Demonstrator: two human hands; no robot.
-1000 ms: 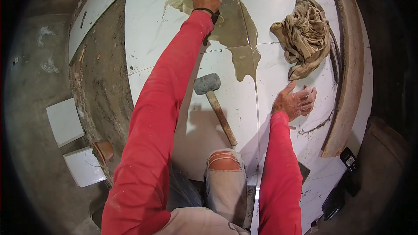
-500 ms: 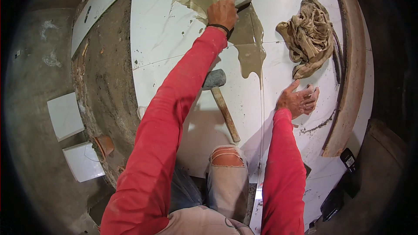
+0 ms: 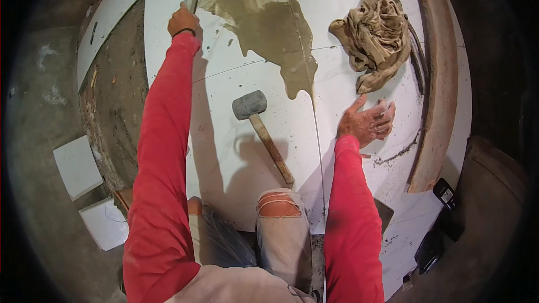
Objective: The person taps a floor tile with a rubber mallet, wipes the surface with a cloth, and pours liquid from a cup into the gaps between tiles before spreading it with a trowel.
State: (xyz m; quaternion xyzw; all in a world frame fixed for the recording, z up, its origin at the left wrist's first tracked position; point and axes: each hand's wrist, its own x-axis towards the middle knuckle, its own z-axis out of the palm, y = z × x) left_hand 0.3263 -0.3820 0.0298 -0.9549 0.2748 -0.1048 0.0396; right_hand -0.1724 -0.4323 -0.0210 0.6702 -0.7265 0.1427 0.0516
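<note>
Up at the far left of the white marbled tiles [image 3: 224, 160], my left hand [image 3: 182, 21] is closed around a grey block-like grout float [image 3: 192, 2]. To the right of it a wet, grey-brown puddle of grout slurry [image 3: 269, 25] spreads over the tile joints. My right hand [image 3: 368, 122] rests on the tiles, fingers apart and loosely bent, holding nothing. Just beyond its thumb lies a crumpled, dirty brown cloth [image 3: 379, 33]. Between my arms a rubber mallet [image 3: 251, 105] with a wooden handle lies on its side.
A long wooden board [image 3: 441, 90] runs along the right side. On the left is a strip of bare, rough mortar [image 3: 115, 87], with loose white tiles [image 3: 78, 165] on the floor past it. Dark objects, one a black device [image 3: 443, 192], lie at the lower right.
My left hand has swept the float leftward, off the puddle and onto the tile at its left. The right hand stays planted near the cloth. The whole view has shifted slightly.
</note>
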